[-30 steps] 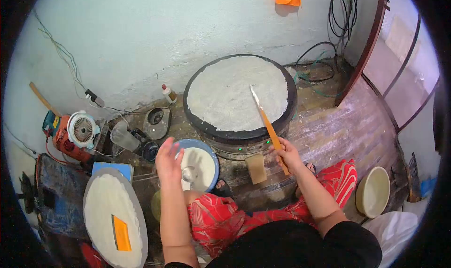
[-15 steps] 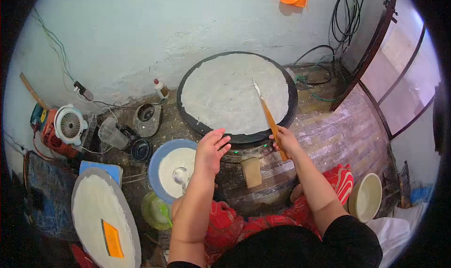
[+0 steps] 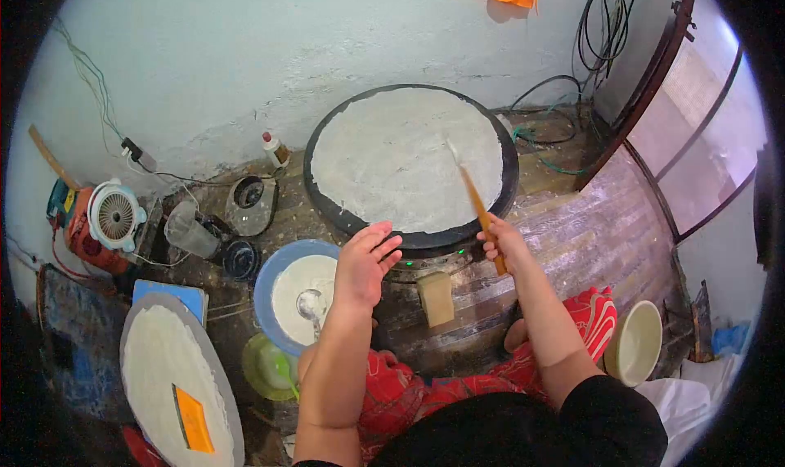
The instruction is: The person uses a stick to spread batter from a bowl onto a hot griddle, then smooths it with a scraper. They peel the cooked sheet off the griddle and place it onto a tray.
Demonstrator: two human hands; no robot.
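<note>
A wide round black griddle (image 3: 324, 203) stands in front of me, covered almost to its rim by a thin pale sheet of batter (image 3: 401, 160). My right hand (image 3: 504, 244) is closed around the wooden handle of a long spatula (image 3: 472, 193), whose thin whitened blade reaches over the right half of the sheet. Fingers apart and holding nothing, my left hand (image 3: 365, 262) hovers by the griddle's near left edge. Below that hand sits a blue bowl (image 3: 263, 291) of white batter (image 3: 290, 299) with a metal ladle (image 3: 311, 305) in it.
At lower left, a grey oval board (image 3: 233, 410) carries a pale layer and an orange-handled scraper (image 3: 193, 418). A green bowl (image 3: 260, 377) is beside the blue one. A tan block (image 3: 437, 298) stands before the griddle; a cream bucket (image 3: 636, 344) is at right.
My right hand has shifted slightly right, and the spatula's blade has moved a little right over the sheet. My left hand stays in nearly the same place.
</note>
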